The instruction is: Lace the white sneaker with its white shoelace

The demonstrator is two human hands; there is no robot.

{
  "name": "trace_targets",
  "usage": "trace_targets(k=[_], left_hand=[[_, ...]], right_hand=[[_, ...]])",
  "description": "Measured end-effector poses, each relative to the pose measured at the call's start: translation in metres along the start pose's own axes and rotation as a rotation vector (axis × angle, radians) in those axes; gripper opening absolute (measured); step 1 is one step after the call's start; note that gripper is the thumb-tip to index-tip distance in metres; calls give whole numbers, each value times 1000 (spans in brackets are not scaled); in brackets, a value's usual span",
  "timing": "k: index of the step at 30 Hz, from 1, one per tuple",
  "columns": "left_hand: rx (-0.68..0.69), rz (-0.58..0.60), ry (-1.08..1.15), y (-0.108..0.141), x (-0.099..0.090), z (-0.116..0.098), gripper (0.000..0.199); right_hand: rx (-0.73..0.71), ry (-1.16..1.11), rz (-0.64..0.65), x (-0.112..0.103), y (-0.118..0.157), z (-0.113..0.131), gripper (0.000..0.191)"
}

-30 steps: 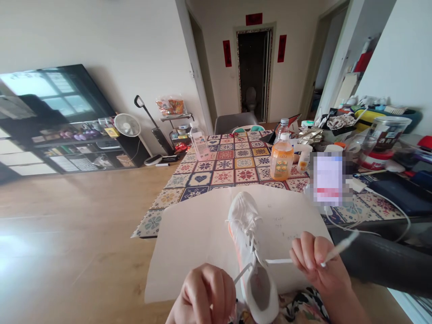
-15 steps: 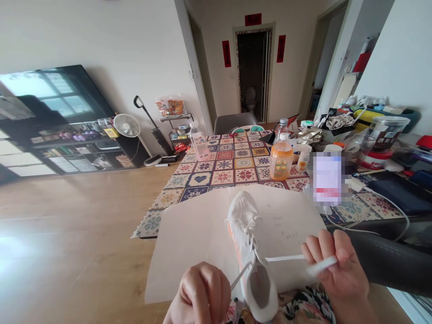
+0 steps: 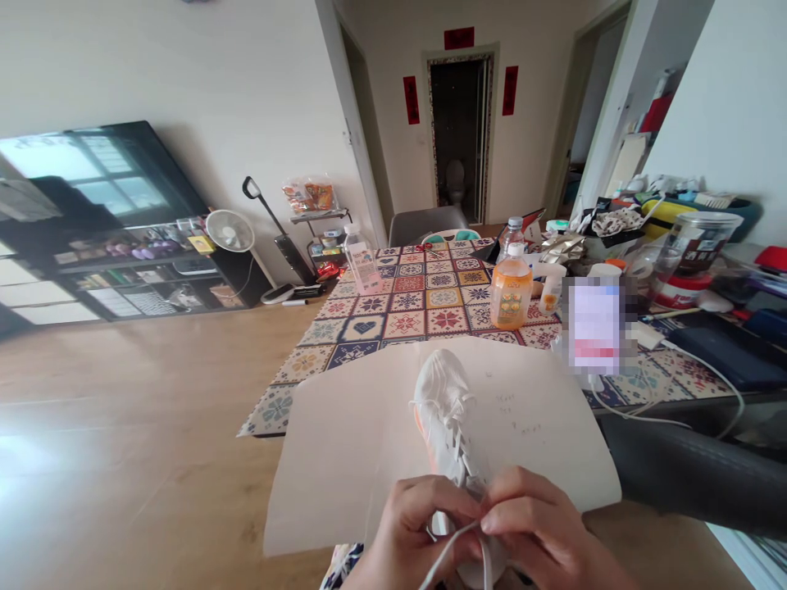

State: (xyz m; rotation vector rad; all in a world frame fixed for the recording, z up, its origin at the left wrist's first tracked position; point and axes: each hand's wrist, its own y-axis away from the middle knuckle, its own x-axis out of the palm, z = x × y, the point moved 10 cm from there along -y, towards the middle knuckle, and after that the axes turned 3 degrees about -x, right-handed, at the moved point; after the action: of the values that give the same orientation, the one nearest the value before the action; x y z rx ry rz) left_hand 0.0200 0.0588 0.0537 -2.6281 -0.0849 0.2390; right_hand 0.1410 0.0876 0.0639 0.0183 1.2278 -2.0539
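Observation:
A white sneaker [image 3: 443, 401] with an orange-tinted side lies toe-away on a large white paper sheet [image 3: 335, 459]. My left hand [image 3: 418, 533] and my right hand [image 3: 534, 524] meet over the shoe's opening, hiding most of it. Both hands are closed, pinching the white shoelace [image 3: 452, 547] between fingertips. Loops and ends of the lace hang below the fingers toward me. Which strand each hand grips is partly hidden.
Beyond the paper is a table with a patterned cloth [image 3: 406, 324]. On it stand an orange drink bottle [image 3: 511, 287], a pink-tinted bottle [image 3: 362, 260] and a lit phone [image 3: 594, 328] with a cable. Clutter, including a clear jar [image 3: 701, 246], crowds the right side.
My hands were apart, each pulling a lace end to its own side. Now they have come together over the shoe's opening, with the lace between them.

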Motion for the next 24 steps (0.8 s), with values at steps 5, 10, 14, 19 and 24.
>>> trace_targets(k=[5,10,14,19,24], left_hand=[[83,-65,-65,0,-10,-6,16],[19,32,-79,0,2,-3,10],[-10,163,-56,2,14,-4,7],[97,139,-105,4,13,-13,11],[201,20,-118,5,0,-21,11]], right_hand=[[86,-31,110,12,1,-7,22],[98,-2,41,3,-4,-6,12],[184,-9,-110,-2,5,-19,5],[402,-206,-244,3,22,-46,23],[264,25,68,9,-3,-19,6]])
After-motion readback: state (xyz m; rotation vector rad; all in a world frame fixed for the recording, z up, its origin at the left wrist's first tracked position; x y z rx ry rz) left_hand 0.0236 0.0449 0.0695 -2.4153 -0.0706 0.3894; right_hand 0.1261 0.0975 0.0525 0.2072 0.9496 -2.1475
